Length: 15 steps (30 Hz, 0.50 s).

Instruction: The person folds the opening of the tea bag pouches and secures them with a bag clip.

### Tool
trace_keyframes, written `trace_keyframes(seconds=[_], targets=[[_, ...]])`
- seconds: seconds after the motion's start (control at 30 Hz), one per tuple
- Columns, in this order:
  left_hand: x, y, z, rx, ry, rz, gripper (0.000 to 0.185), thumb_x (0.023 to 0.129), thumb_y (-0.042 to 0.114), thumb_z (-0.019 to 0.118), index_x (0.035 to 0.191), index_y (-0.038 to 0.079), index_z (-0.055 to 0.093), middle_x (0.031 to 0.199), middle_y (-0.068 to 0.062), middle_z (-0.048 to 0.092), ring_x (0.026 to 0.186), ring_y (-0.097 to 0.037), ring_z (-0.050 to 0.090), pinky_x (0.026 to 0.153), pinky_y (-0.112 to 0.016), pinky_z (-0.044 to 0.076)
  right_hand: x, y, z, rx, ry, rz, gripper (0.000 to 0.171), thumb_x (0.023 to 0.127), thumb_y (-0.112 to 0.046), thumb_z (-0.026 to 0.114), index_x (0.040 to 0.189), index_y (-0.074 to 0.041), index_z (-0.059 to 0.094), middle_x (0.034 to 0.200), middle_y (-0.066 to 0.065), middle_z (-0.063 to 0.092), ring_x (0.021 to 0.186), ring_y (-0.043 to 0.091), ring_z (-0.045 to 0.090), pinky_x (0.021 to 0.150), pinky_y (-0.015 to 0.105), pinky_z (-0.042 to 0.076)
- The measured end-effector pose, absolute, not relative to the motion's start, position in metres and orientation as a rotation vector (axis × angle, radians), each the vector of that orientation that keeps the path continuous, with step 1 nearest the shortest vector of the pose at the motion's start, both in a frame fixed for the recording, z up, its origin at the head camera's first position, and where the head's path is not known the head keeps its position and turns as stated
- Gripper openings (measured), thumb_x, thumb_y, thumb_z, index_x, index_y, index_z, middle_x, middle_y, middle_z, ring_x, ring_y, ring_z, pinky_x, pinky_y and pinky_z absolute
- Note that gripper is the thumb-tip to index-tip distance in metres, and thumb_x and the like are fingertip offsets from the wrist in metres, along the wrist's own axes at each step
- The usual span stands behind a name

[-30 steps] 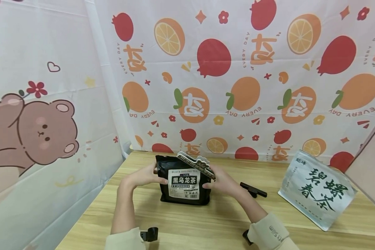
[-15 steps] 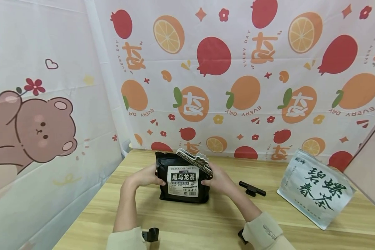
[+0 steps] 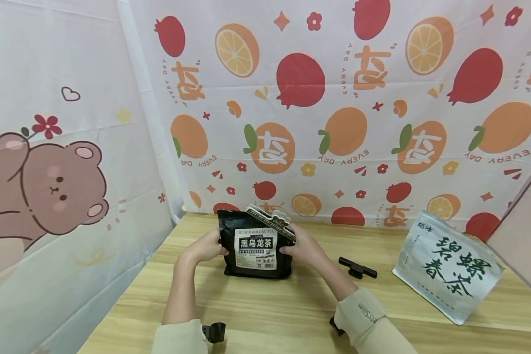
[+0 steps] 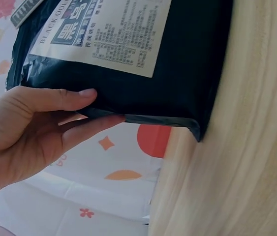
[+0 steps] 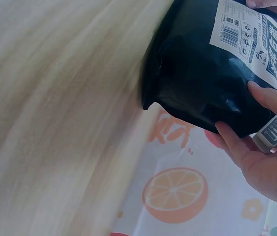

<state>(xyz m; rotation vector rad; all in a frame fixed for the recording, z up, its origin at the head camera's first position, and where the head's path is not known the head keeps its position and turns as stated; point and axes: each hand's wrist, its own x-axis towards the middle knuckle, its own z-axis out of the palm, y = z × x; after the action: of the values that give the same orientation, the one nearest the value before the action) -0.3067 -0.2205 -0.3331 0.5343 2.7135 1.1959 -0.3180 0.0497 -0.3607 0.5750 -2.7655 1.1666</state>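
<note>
A black oolong tea bag with a white front label stands upright at the table's middle. My left hand grips its left side, thumb in front and fingers behind, as the left wrist view also shows. On the other side my right hand holds the bag the same way, thumb near the label's edge. A black-and-white clip with a scalloped top slants across the bag's upper right corner, close to my right hand; in the right wrist view its end shows beside the fingers. Whether the bag's bottom touches the table is unclear.
To the right, a black clip lies on the wooden table. Farther right a silver-white tea bag with green lettering leans back. Fruit-printed cloth hangs behind the table, and a bear-printed cloth hangs at left.
Both hands have shifted the black tea bag slightly up in the head view and a little left, with the slanted clip along. The other clip and the silver-white bag stay put.
</note>
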Motion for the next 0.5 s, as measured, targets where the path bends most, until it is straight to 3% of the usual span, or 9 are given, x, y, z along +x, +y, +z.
trace_keyframes(seconds=[0.13, 0.33, 0.5], targets=[[-0.3104, -0.2193, -0.3358, 0.539, 2.757, 1.186, 0.043, 0.073, -0.018, 0.058, 0.113, -0.006, 0.051, 0.109, -0.017, 0.054, 0.109, -0.035, 0.047, 0.087, -0.048, 0.04, -0.3213, 0.049, -0.3614, 0.52, -2.8, 1.166, 0.071, 0.076, -0.015, 0.076, 0.134, 0.003, 0.04, 0.132, 0.02, 0.045, 0.121, 0.035, 0.04, 0.096, 0.046, 0.033], [-0.311, -0.2159, -0.3344, 0.518, 2.797, 1.151, 0.036, 0.073, -0.017, 0.057, 0.107, -0.006, 0.056, 0.107, -0.018, 0.056, 0.107, -0.035, 0.048, 0.086, -0.049, 0.039, -0.3248, 0.0499, -0.3615, 0.541, -2.78, 1.12, 0.066, 0.075, -0.015, 0.077, 0.129, 0.002, 0.044, 0.121, 0.017, 0.052, 0.113, 0.033, 0.047, 0.092, 0.046, 0.037], [-0.3075, -0.2177, -0.3332, 0.519, 2.769, 1.203, 0.052, 0.074, -0.015, 0.06, 0.123, -0.009, 0.045, 0.116, -0.022, 0.053, 0.113, -0.038, 0.045, 0.09, -0.05, 0.037, -0.322, 0.0534, -0.3597, 0.554, -2.78, 1.113, 0.059, 0.074, -0.02, 0.078, 0.123, -0.004, 0.049, 0.118, 0.013, 0.054, 0.109, 0.031, 0.05, 0.089, 0.045, 0.039]])
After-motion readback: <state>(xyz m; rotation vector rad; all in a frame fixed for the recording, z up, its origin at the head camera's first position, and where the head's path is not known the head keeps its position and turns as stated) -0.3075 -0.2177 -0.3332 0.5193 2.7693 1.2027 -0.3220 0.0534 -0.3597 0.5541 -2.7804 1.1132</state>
